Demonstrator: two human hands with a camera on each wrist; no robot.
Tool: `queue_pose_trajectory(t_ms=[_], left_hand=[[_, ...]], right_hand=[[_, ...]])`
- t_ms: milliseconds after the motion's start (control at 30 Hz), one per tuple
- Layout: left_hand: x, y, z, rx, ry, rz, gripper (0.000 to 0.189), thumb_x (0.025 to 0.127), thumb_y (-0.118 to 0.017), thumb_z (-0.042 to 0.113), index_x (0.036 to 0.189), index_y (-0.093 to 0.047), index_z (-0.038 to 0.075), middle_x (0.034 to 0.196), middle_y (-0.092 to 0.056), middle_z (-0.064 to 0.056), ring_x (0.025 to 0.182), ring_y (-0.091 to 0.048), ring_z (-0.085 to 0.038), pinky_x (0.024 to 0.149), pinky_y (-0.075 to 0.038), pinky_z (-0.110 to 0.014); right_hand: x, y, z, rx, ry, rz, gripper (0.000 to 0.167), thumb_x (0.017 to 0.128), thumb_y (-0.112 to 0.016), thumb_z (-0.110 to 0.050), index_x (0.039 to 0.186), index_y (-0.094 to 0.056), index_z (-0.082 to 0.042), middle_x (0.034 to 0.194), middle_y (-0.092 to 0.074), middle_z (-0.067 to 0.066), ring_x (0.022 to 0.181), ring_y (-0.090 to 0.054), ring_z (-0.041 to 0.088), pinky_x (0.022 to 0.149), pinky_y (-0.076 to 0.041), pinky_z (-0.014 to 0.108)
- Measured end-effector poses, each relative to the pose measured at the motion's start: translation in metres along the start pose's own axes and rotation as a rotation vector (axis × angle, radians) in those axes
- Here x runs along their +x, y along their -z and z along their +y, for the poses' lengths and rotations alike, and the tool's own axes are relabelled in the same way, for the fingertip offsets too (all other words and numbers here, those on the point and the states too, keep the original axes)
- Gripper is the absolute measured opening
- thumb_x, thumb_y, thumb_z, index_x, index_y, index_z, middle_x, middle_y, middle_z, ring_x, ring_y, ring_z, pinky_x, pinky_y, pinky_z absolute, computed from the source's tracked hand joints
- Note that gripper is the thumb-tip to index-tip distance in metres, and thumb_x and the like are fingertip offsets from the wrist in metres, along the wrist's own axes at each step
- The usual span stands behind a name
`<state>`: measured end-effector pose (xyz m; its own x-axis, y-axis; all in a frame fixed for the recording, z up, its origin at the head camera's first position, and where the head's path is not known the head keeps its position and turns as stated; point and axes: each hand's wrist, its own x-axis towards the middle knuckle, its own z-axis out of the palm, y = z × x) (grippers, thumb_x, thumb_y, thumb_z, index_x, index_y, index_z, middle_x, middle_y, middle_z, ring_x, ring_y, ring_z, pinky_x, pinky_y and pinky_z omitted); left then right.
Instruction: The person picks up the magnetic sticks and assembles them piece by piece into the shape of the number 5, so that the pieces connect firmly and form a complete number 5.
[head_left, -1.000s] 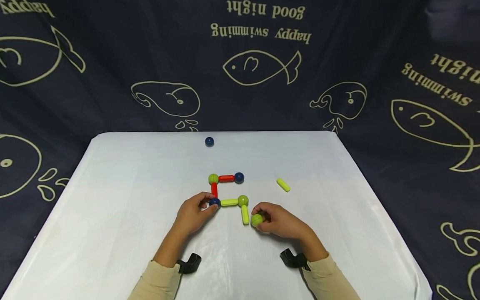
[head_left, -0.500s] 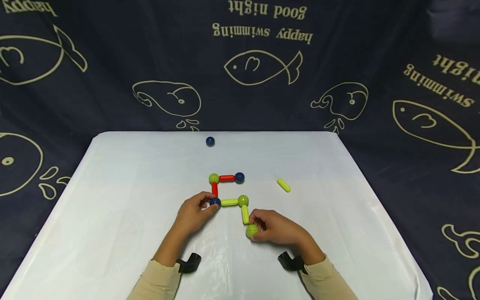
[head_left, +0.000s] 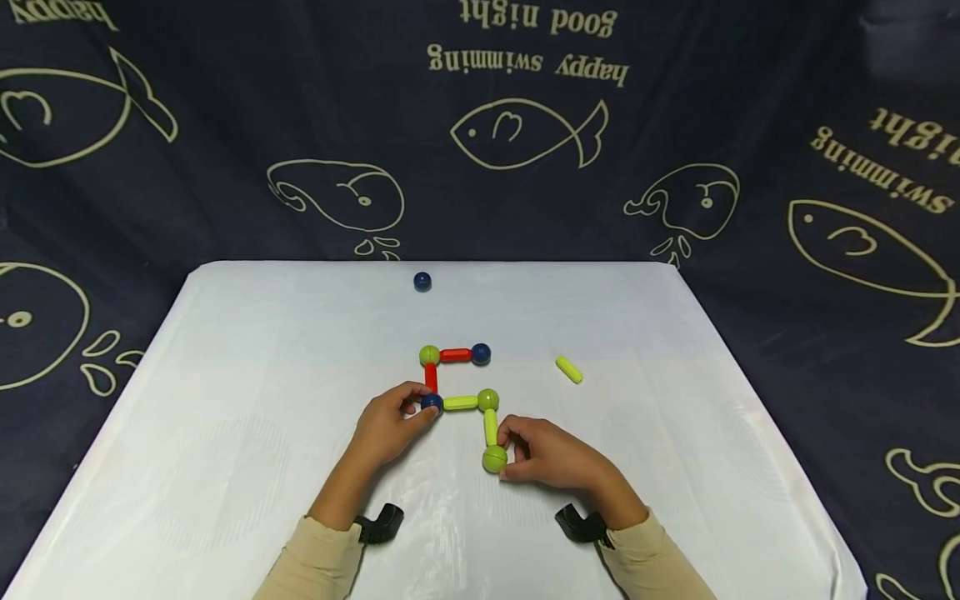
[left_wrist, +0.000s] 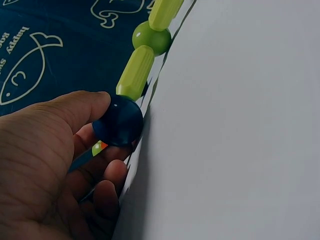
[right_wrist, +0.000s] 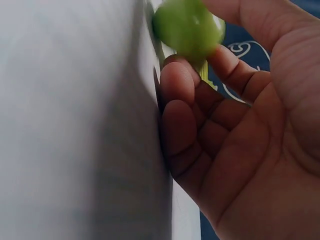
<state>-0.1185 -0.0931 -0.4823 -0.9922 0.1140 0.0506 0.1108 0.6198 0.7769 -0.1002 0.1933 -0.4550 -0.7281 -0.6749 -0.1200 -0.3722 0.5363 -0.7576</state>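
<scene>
On the white table, my left hand (head_left: 386,425) pinches a dark blue ball (head_left: 432,405) between thumb and fingers; the left wrist view shows this blue ball (left_wrist: 119,121) up close. My right hand (head_left: 555,452) holds a green ball (head_left: 494,459) by its right side, against the near end of an upright-running yellow-green stick (head_left: 491,427). That stick meets another green ball (head_left: 488,400), which a second yellow-green stick (head_left: 461,402) links to the blue ball. A red stick (head_left: 431,378) runs from the blue ball to a far green ball (head_left: 429,356).
From the far green ball, another red stick (head_left: 455,355) reaches a blue ball (head_left: 481,354). One loose yellow-green stick (head_left: 569,369) lies to the right. A loose blue ball (head_left: 422,282) sits near the table's back edge, before a dark printed cloth (head_left: 510,217).
My right hand has brought the green ball nearer to me and leftward, from beside the lower yellow-green stick to its near end, where they now touch. The left hand keeps its place.
</scene>
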Motion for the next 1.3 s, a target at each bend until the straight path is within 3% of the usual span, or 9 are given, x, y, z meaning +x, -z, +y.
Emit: queue_pose_trajectory(t_ms=[567, 1000, 1300], left_hand=[[-0.0002, -0.0010, 0.0010, -0.009, -0.017, -0.001, 0.025, 0.086, -0.079, 0.025, 0.109, -0.070, 0.019, 0.086, -0.062, 0.005, 0.080, -0.055, -0.014, 0.070, -0.043, -0.033], [-0.0003, -0.0004, 0.0008, -0.007, -0.014, 0.001, 0.025, 0.086, -0.078, 0.026, 0.109, -0.070, 0.020, 0.086, -0.062, 0.005, 0.081, -0.056, -0.014, 0.070, -0.043, -0.034], [-0.0005, 0.0009, 0.0024, -0.009, -0.008, -0.005, 0.025, 0.087, -0.078, 0.026, 0.109, -0.070, 0.019, 0.086, -0.062, 0.005, 0.082, -0.056, -0.014, 0.071, -0.043, -0.034]], right_hand=[[-0.0012, 0.0002, 0.0032, 0.031, 0.029, 0.026, 0.028, 0.087, -0.079, -0.020, 0.103, -0.057, -0.012, 0.074, -0.055, -0.005, 0.067, -0.052, 0.005, 0.063, -0.044, 0.024], [-0.0003, -0.0002, 0.0028, 0.015, 0.069, 0.019, 0.025, 0.089, -0.075, -0.013, 0.105, -0.057, -0.015, 0.078, -0.054, -0.005, 0.070, -0.051, 0.005, 0.064, -0.045, 0.024], [0.0018, -0.0039, -0.0015, -0.010, 0.061, 0.055, 0.034, 0.085, -0.081, -0.023, 0.105, -0.054, -0.017, 0.083, -0.059, 0.003, 0.071, -0.052, 0.005, 0.064, -0.046, 0.023]])
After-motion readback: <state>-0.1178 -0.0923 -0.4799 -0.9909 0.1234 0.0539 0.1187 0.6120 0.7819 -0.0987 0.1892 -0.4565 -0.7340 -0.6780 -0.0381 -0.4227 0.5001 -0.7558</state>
